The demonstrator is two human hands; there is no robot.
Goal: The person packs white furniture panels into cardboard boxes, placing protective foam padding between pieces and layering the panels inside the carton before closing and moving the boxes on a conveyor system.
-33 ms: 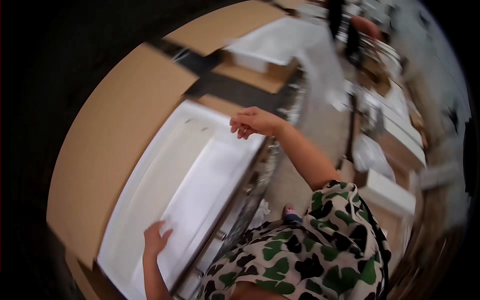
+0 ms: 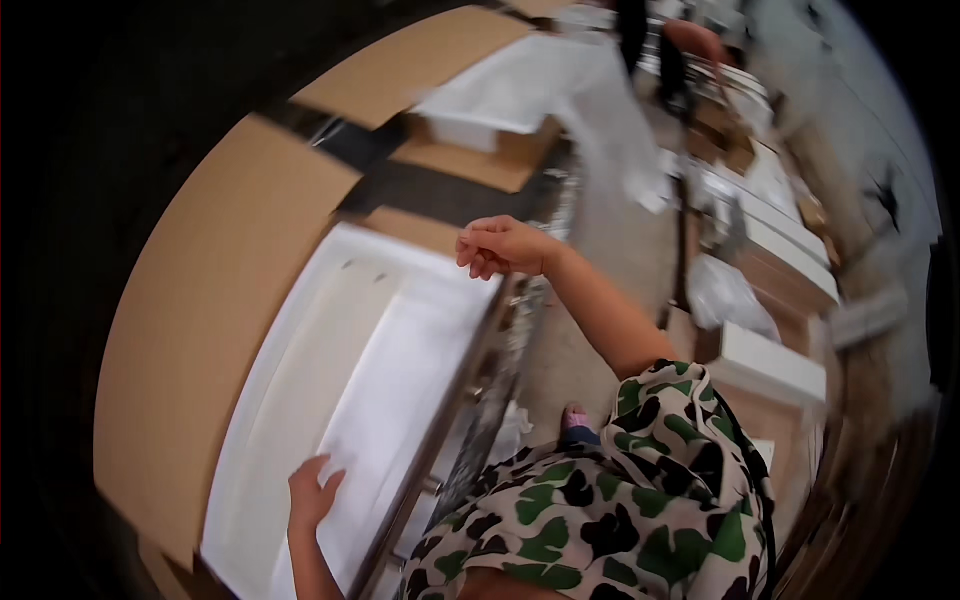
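Note:
A long white open box or tray [image 2: 350, 400] lies on a carton at left, its inside pale and smooth, with two small dark slots near its far end. My left hand [image 2: 314, 490] is over its near part, thumb apart from the fingers, nothing in it; contact with the white surface cannot be told. Beside the far right corner of the box, my right hand [image 2: 498, 246] is raised with its fingers curled in. Whatever they may hold is hidden. Brown cardboard flaps [image 2: 220, 320] spread along the box's left side.
Beyond the box is another open carton with a white sheet [image 2: 520, 80] hanging over its side. A roller conveyor edge [image 2: 475, 393] runs along the right of the box. At right stand white panels [image 2: 775, 360] and a clear plastic bag [image 2: 725, 295]. A person [image 2: 675, 80] is at the far end.
The view has turned slightly, so the box and surroundings sit a little further left and lower. Both hands keep nearly the same pose.

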